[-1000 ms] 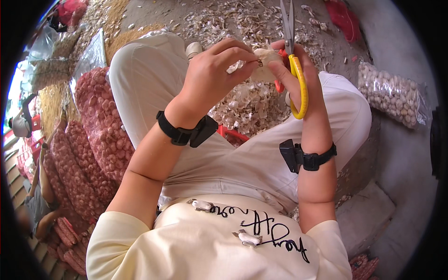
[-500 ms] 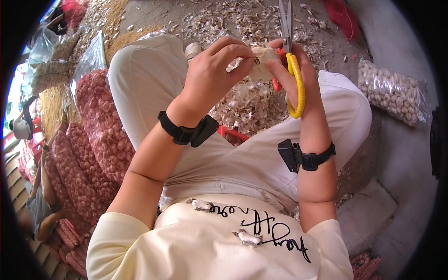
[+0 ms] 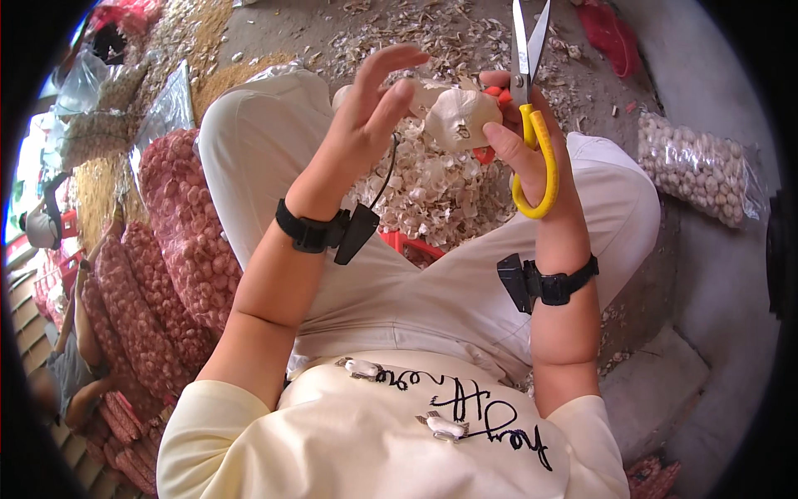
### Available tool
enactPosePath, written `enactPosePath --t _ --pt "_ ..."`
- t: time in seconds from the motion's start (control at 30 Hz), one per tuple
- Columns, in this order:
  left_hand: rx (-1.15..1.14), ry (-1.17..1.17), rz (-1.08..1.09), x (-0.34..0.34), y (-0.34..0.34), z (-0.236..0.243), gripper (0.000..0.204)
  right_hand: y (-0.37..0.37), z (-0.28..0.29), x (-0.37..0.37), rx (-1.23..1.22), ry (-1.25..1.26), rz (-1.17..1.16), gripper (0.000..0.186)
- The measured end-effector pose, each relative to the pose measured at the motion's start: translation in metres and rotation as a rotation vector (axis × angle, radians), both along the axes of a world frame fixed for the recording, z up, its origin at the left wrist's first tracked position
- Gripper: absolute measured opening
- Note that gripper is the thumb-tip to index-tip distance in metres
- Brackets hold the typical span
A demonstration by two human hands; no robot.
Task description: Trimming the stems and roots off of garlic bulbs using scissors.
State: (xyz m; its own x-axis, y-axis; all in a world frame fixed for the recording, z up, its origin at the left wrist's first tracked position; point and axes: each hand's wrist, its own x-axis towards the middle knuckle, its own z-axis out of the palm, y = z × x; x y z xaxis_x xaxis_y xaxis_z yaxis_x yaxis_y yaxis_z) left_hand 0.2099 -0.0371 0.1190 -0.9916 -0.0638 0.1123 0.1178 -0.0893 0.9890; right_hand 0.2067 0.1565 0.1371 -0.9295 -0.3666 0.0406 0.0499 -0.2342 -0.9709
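Observation:
My right hand [image 3: 517, 151] grips a whitish garlic bulb [image 3: 457, 121] between thumb and fingers. The same hand carries scissors [image 3: 521, 83] with a yellow loop and red parts, their blades parted and pointing away from me. My left hand [image 3: 370, 106] hovers just left of the bulb, apart from it, thumb and fingers spread with nothing visible between them. Beneath both hands, between my knees, lies a heap of pale garlic skins [image 3: 436, 195].
A red plastic edge [image 3: 411, 244] shows at the heap's near side. Red mesh sacks of garlic [image 3: 184, 233] line the left, near another person's arm [image 3: 81, 320]. On the right sit a clear bag of garlic bulbs [image 3: 698, 170] and red netting [image 3: 611, 37]. Skins litter the floor.
My left hand has come off the bulb and drawn back left, its fingers opening. The bulb, now in the right hand alone, shows more fully; the scissor blades are wider apart.

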Motion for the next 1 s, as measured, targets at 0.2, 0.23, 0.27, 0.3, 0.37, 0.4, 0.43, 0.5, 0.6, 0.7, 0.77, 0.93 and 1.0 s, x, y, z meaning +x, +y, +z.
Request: enactPosePath --t 0.2,0.23,0.27,0.3,0.37,0.4,0.43,0.5,0.6,0.7,0.77,0.93,1.0 --pt "-0.114 -0.171 -0.23 0.011 0.003 0.006 0.028 -0.011 -0.005 0.001 -0.13 -0.182 -0.072 0.038" --pt "-0.086 -0.235 -0.189 0.011 0.006 0.008 0.026 -0.014 -0.009 0.002 -0.13 -0.181 -0.073 0.038" --pt "-0.057 -0.298 -0.149 0.01 0.008 0.008 0.025 -0.017 -0.013 0.002 -0.22 -0.259 -0.073 0.037" --pt "-0.058 -0.297 -0.147 0.009 0.007 0.006 0.025 -0.02 -0.016 0.003 -0.311 -0.339 -0.069 0.036" --pt "-0.326 -0.133 0.013 0.003 0.002 -0.005 0.023 -0.023 -0.016 0.003 -0.384 -0.311 -0.076 0.036" --pt "-0.326 -0.132 0.014 -0.002 -0.003 -0.013 0.023 -0.024 -0.016 0.002 -0.455 -0.285 -0.087 0.036" --pt "-0.573 -0.071 0.102 -0.008 -0.009 -0.021 0.023 -0.021 -0.013 0.0 -0.537 -0.254 -0.037 0.038" --pt "-0.738 -0.2 0.112 -0.017 -0.02 -0.025 0.026 -0.014 -0.004 0.0 -0.505 -0.226 -0.055 0.044" --pt "-0.638 0.382 0.121 -0.016 -0.021 -0.017 0.03 -0.007 -0.009 -0.004 -0.305 -0.101 -0.072 0.049" --pt "-0.168 0.222 -0.134 -0.001 -0.008 0.001 0.032 -0.006 -0.004 0.0 -0.108 -0.003 -0.04 0.054" --pt "-0.273 0.139 -0.221 0.007 -0.008 0.009 0.031 -0.008 -0.003 0.003 -0.002 0.061 0.031 0.06" --pt "-0.391 -0.118 -0.319 0.006 -0.01 0.013 0.03 -0.012 0.0 0.009 0.048 0.052 0.117 0.06" --pt "-0.341 -0.062 -0.271 0.009 -0.002 0.008 0.03 -0.012 -0.002 0.007 -0.032 -0.033 0.082 0.059"
